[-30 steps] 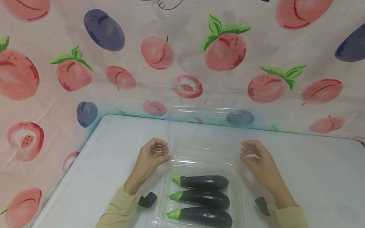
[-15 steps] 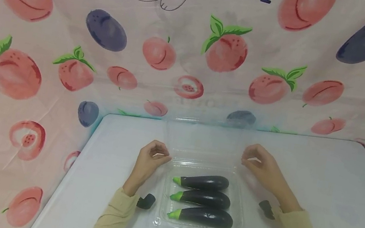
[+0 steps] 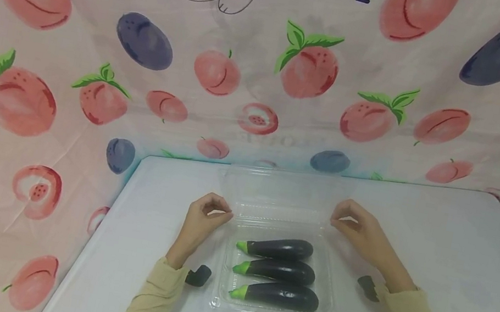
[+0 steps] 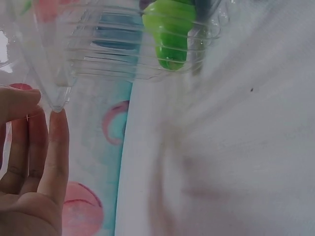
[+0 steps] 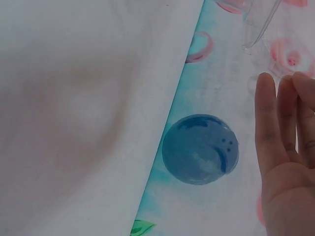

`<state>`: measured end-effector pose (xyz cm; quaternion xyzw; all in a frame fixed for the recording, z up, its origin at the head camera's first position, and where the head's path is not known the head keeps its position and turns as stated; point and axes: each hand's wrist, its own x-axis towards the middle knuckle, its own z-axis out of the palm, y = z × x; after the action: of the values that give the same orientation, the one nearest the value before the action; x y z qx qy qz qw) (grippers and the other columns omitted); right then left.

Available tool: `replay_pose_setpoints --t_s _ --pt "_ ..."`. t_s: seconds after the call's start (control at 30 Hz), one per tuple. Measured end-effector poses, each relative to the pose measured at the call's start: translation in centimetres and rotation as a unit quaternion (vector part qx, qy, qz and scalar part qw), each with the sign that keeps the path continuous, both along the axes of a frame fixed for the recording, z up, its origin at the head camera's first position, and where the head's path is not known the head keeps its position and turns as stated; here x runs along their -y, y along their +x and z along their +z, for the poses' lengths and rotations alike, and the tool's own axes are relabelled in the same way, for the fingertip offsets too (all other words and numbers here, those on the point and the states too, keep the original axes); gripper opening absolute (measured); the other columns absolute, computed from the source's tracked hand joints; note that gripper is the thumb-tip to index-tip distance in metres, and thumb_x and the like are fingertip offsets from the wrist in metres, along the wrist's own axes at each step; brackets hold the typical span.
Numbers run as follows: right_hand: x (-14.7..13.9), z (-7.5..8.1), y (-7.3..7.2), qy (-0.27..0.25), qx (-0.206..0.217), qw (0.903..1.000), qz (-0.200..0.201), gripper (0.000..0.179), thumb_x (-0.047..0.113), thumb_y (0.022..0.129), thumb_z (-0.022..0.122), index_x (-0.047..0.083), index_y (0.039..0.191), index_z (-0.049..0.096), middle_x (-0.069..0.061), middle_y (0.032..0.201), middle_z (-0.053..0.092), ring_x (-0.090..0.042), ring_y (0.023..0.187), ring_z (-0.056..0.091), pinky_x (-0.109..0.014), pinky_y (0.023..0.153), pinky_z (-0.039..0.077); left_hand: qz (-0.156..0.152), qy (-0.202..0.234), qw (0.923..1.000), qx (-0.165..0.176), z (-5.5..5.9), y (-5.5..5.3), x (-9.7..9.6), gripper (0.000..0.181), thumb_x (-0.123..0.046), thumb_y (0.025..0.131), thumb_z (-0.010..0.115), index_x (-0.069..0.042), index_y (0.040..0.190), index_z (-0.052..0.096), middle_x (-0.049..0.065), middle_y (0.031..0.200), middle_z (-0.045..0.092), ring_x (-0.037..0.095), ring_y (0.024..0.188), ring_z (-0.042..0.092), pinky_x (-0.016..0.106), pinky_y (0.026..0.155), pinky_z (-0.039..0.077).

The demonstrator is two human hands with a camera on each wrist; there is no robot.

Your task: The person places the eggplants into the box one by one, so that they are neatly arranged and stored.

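Observation:
A clear plastic clamshell container (image 3: 329, 287) lies on the table with its lid (image 3: 283, 192) raised at the back. Three dark purple eggplants (image 3: 279, 270) lie side by side in its base, green stems to the left. My left hand (image 3: 198, 228) pinches the lid's left side near the hinge; in the left wrist view, one finger of that hand (image 4: 32, 162) touches the lid's corner (image 4: 58, 96). Across the container, my right hand (image 3: 361, 236) has thumb and fingertips together at the lid's right edge. An eggplant's green stem (image 4: 172, 32) shows through the plastic wall.
Under everything is a white table (image 3: 453, 259), its back edge against a pink fruit-print cloth (image 3: 307, 116). Dark wrist-worn devices, one at the left sleeve (image 3: 199, 275) and one at the right sleeve (image 3: 368, 287), jut inward beside the container.
The fingers of both hands have drawn together at the lid's sides. The lid's top edge has dropped lower in the head view. The eggplants and base have stayed put.

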<state>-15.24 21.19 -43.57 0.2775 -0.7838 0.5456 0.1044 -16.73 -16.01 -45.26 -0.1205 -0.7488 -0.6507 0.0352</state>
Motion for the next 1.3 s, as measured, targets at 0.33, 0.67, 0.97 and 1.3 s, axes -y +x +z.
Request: replay_pose_setpoints --t_s 0.33,0.67,0.97,1.3 --pt "0.0 -0.3 0.2 0.008 -0.001 0.9998 -0.019 0.018 -0.016 0.087 0.065 -0.002 0.097 0.061 -0.011 0.093 0.06 -0.005 0.092 0.06 -0.015 0.089 0.055 0.003 -0.001 0.9997 -0.025 1.3 0.3 0.3 0.014 0.003 0.085 0.075 0.0 0.095 0.066 0.016 0.099 0.063 0.018 0.098 0.065 0.028 0.088 0.06" --pt "-0.3 -0.5 0.5 0.012 0.021 0.9994 -0.026 0.018 -0.016 0.086 0.067 -0.003 0.098 0.065 -0.011 0.093 0.063 0.001 0.094 0.061 -0.017 0.091 0.056 -0.01 -0.003 0.9999 -0.013 1.4 0.7 0.6 0.012 0.006 0.083 0.075 0.001 0.09 0.067 0.01 0.095 0.066 0.019 0.097 0.067 0.03 0.089 0.06" --pt "-0.3 0.0 1.1 0.089 0.059 0.9915 -0.074 0.015 0.004 0.09 0.073 0.006 0.104 0.067 -0.004 0.104 0.069 0.005 0.103 0.059 -0.043 0.093 0.058 -0.032 -0.023 0.9992 -0.009 1.3 0.9 1.3 0.013 0.004 0.082 0.078 0.002 0.088 0.067 0.008 0.092 0.067 0.017 0.094 0.066 0.031 0.087 0.061" --pt "-0.4 0.0 1.4 0.104 0.067 0.9906 -0.058 0.013 0.002 0.09 0.072 0.009 0.099 0.067 -0.004 0.101 0.068 0.006 0.101 0.056 -0.055 0.096 0.054 -0.079 -0.034 0.9956 -0.037 0.9 1.2 2.1 0.009 0.009 0.084 0.07 0.003 0.09 0.068 0.012 0.093 0.068 0.01 0.093 0.065 0.026 0.087 0.06"
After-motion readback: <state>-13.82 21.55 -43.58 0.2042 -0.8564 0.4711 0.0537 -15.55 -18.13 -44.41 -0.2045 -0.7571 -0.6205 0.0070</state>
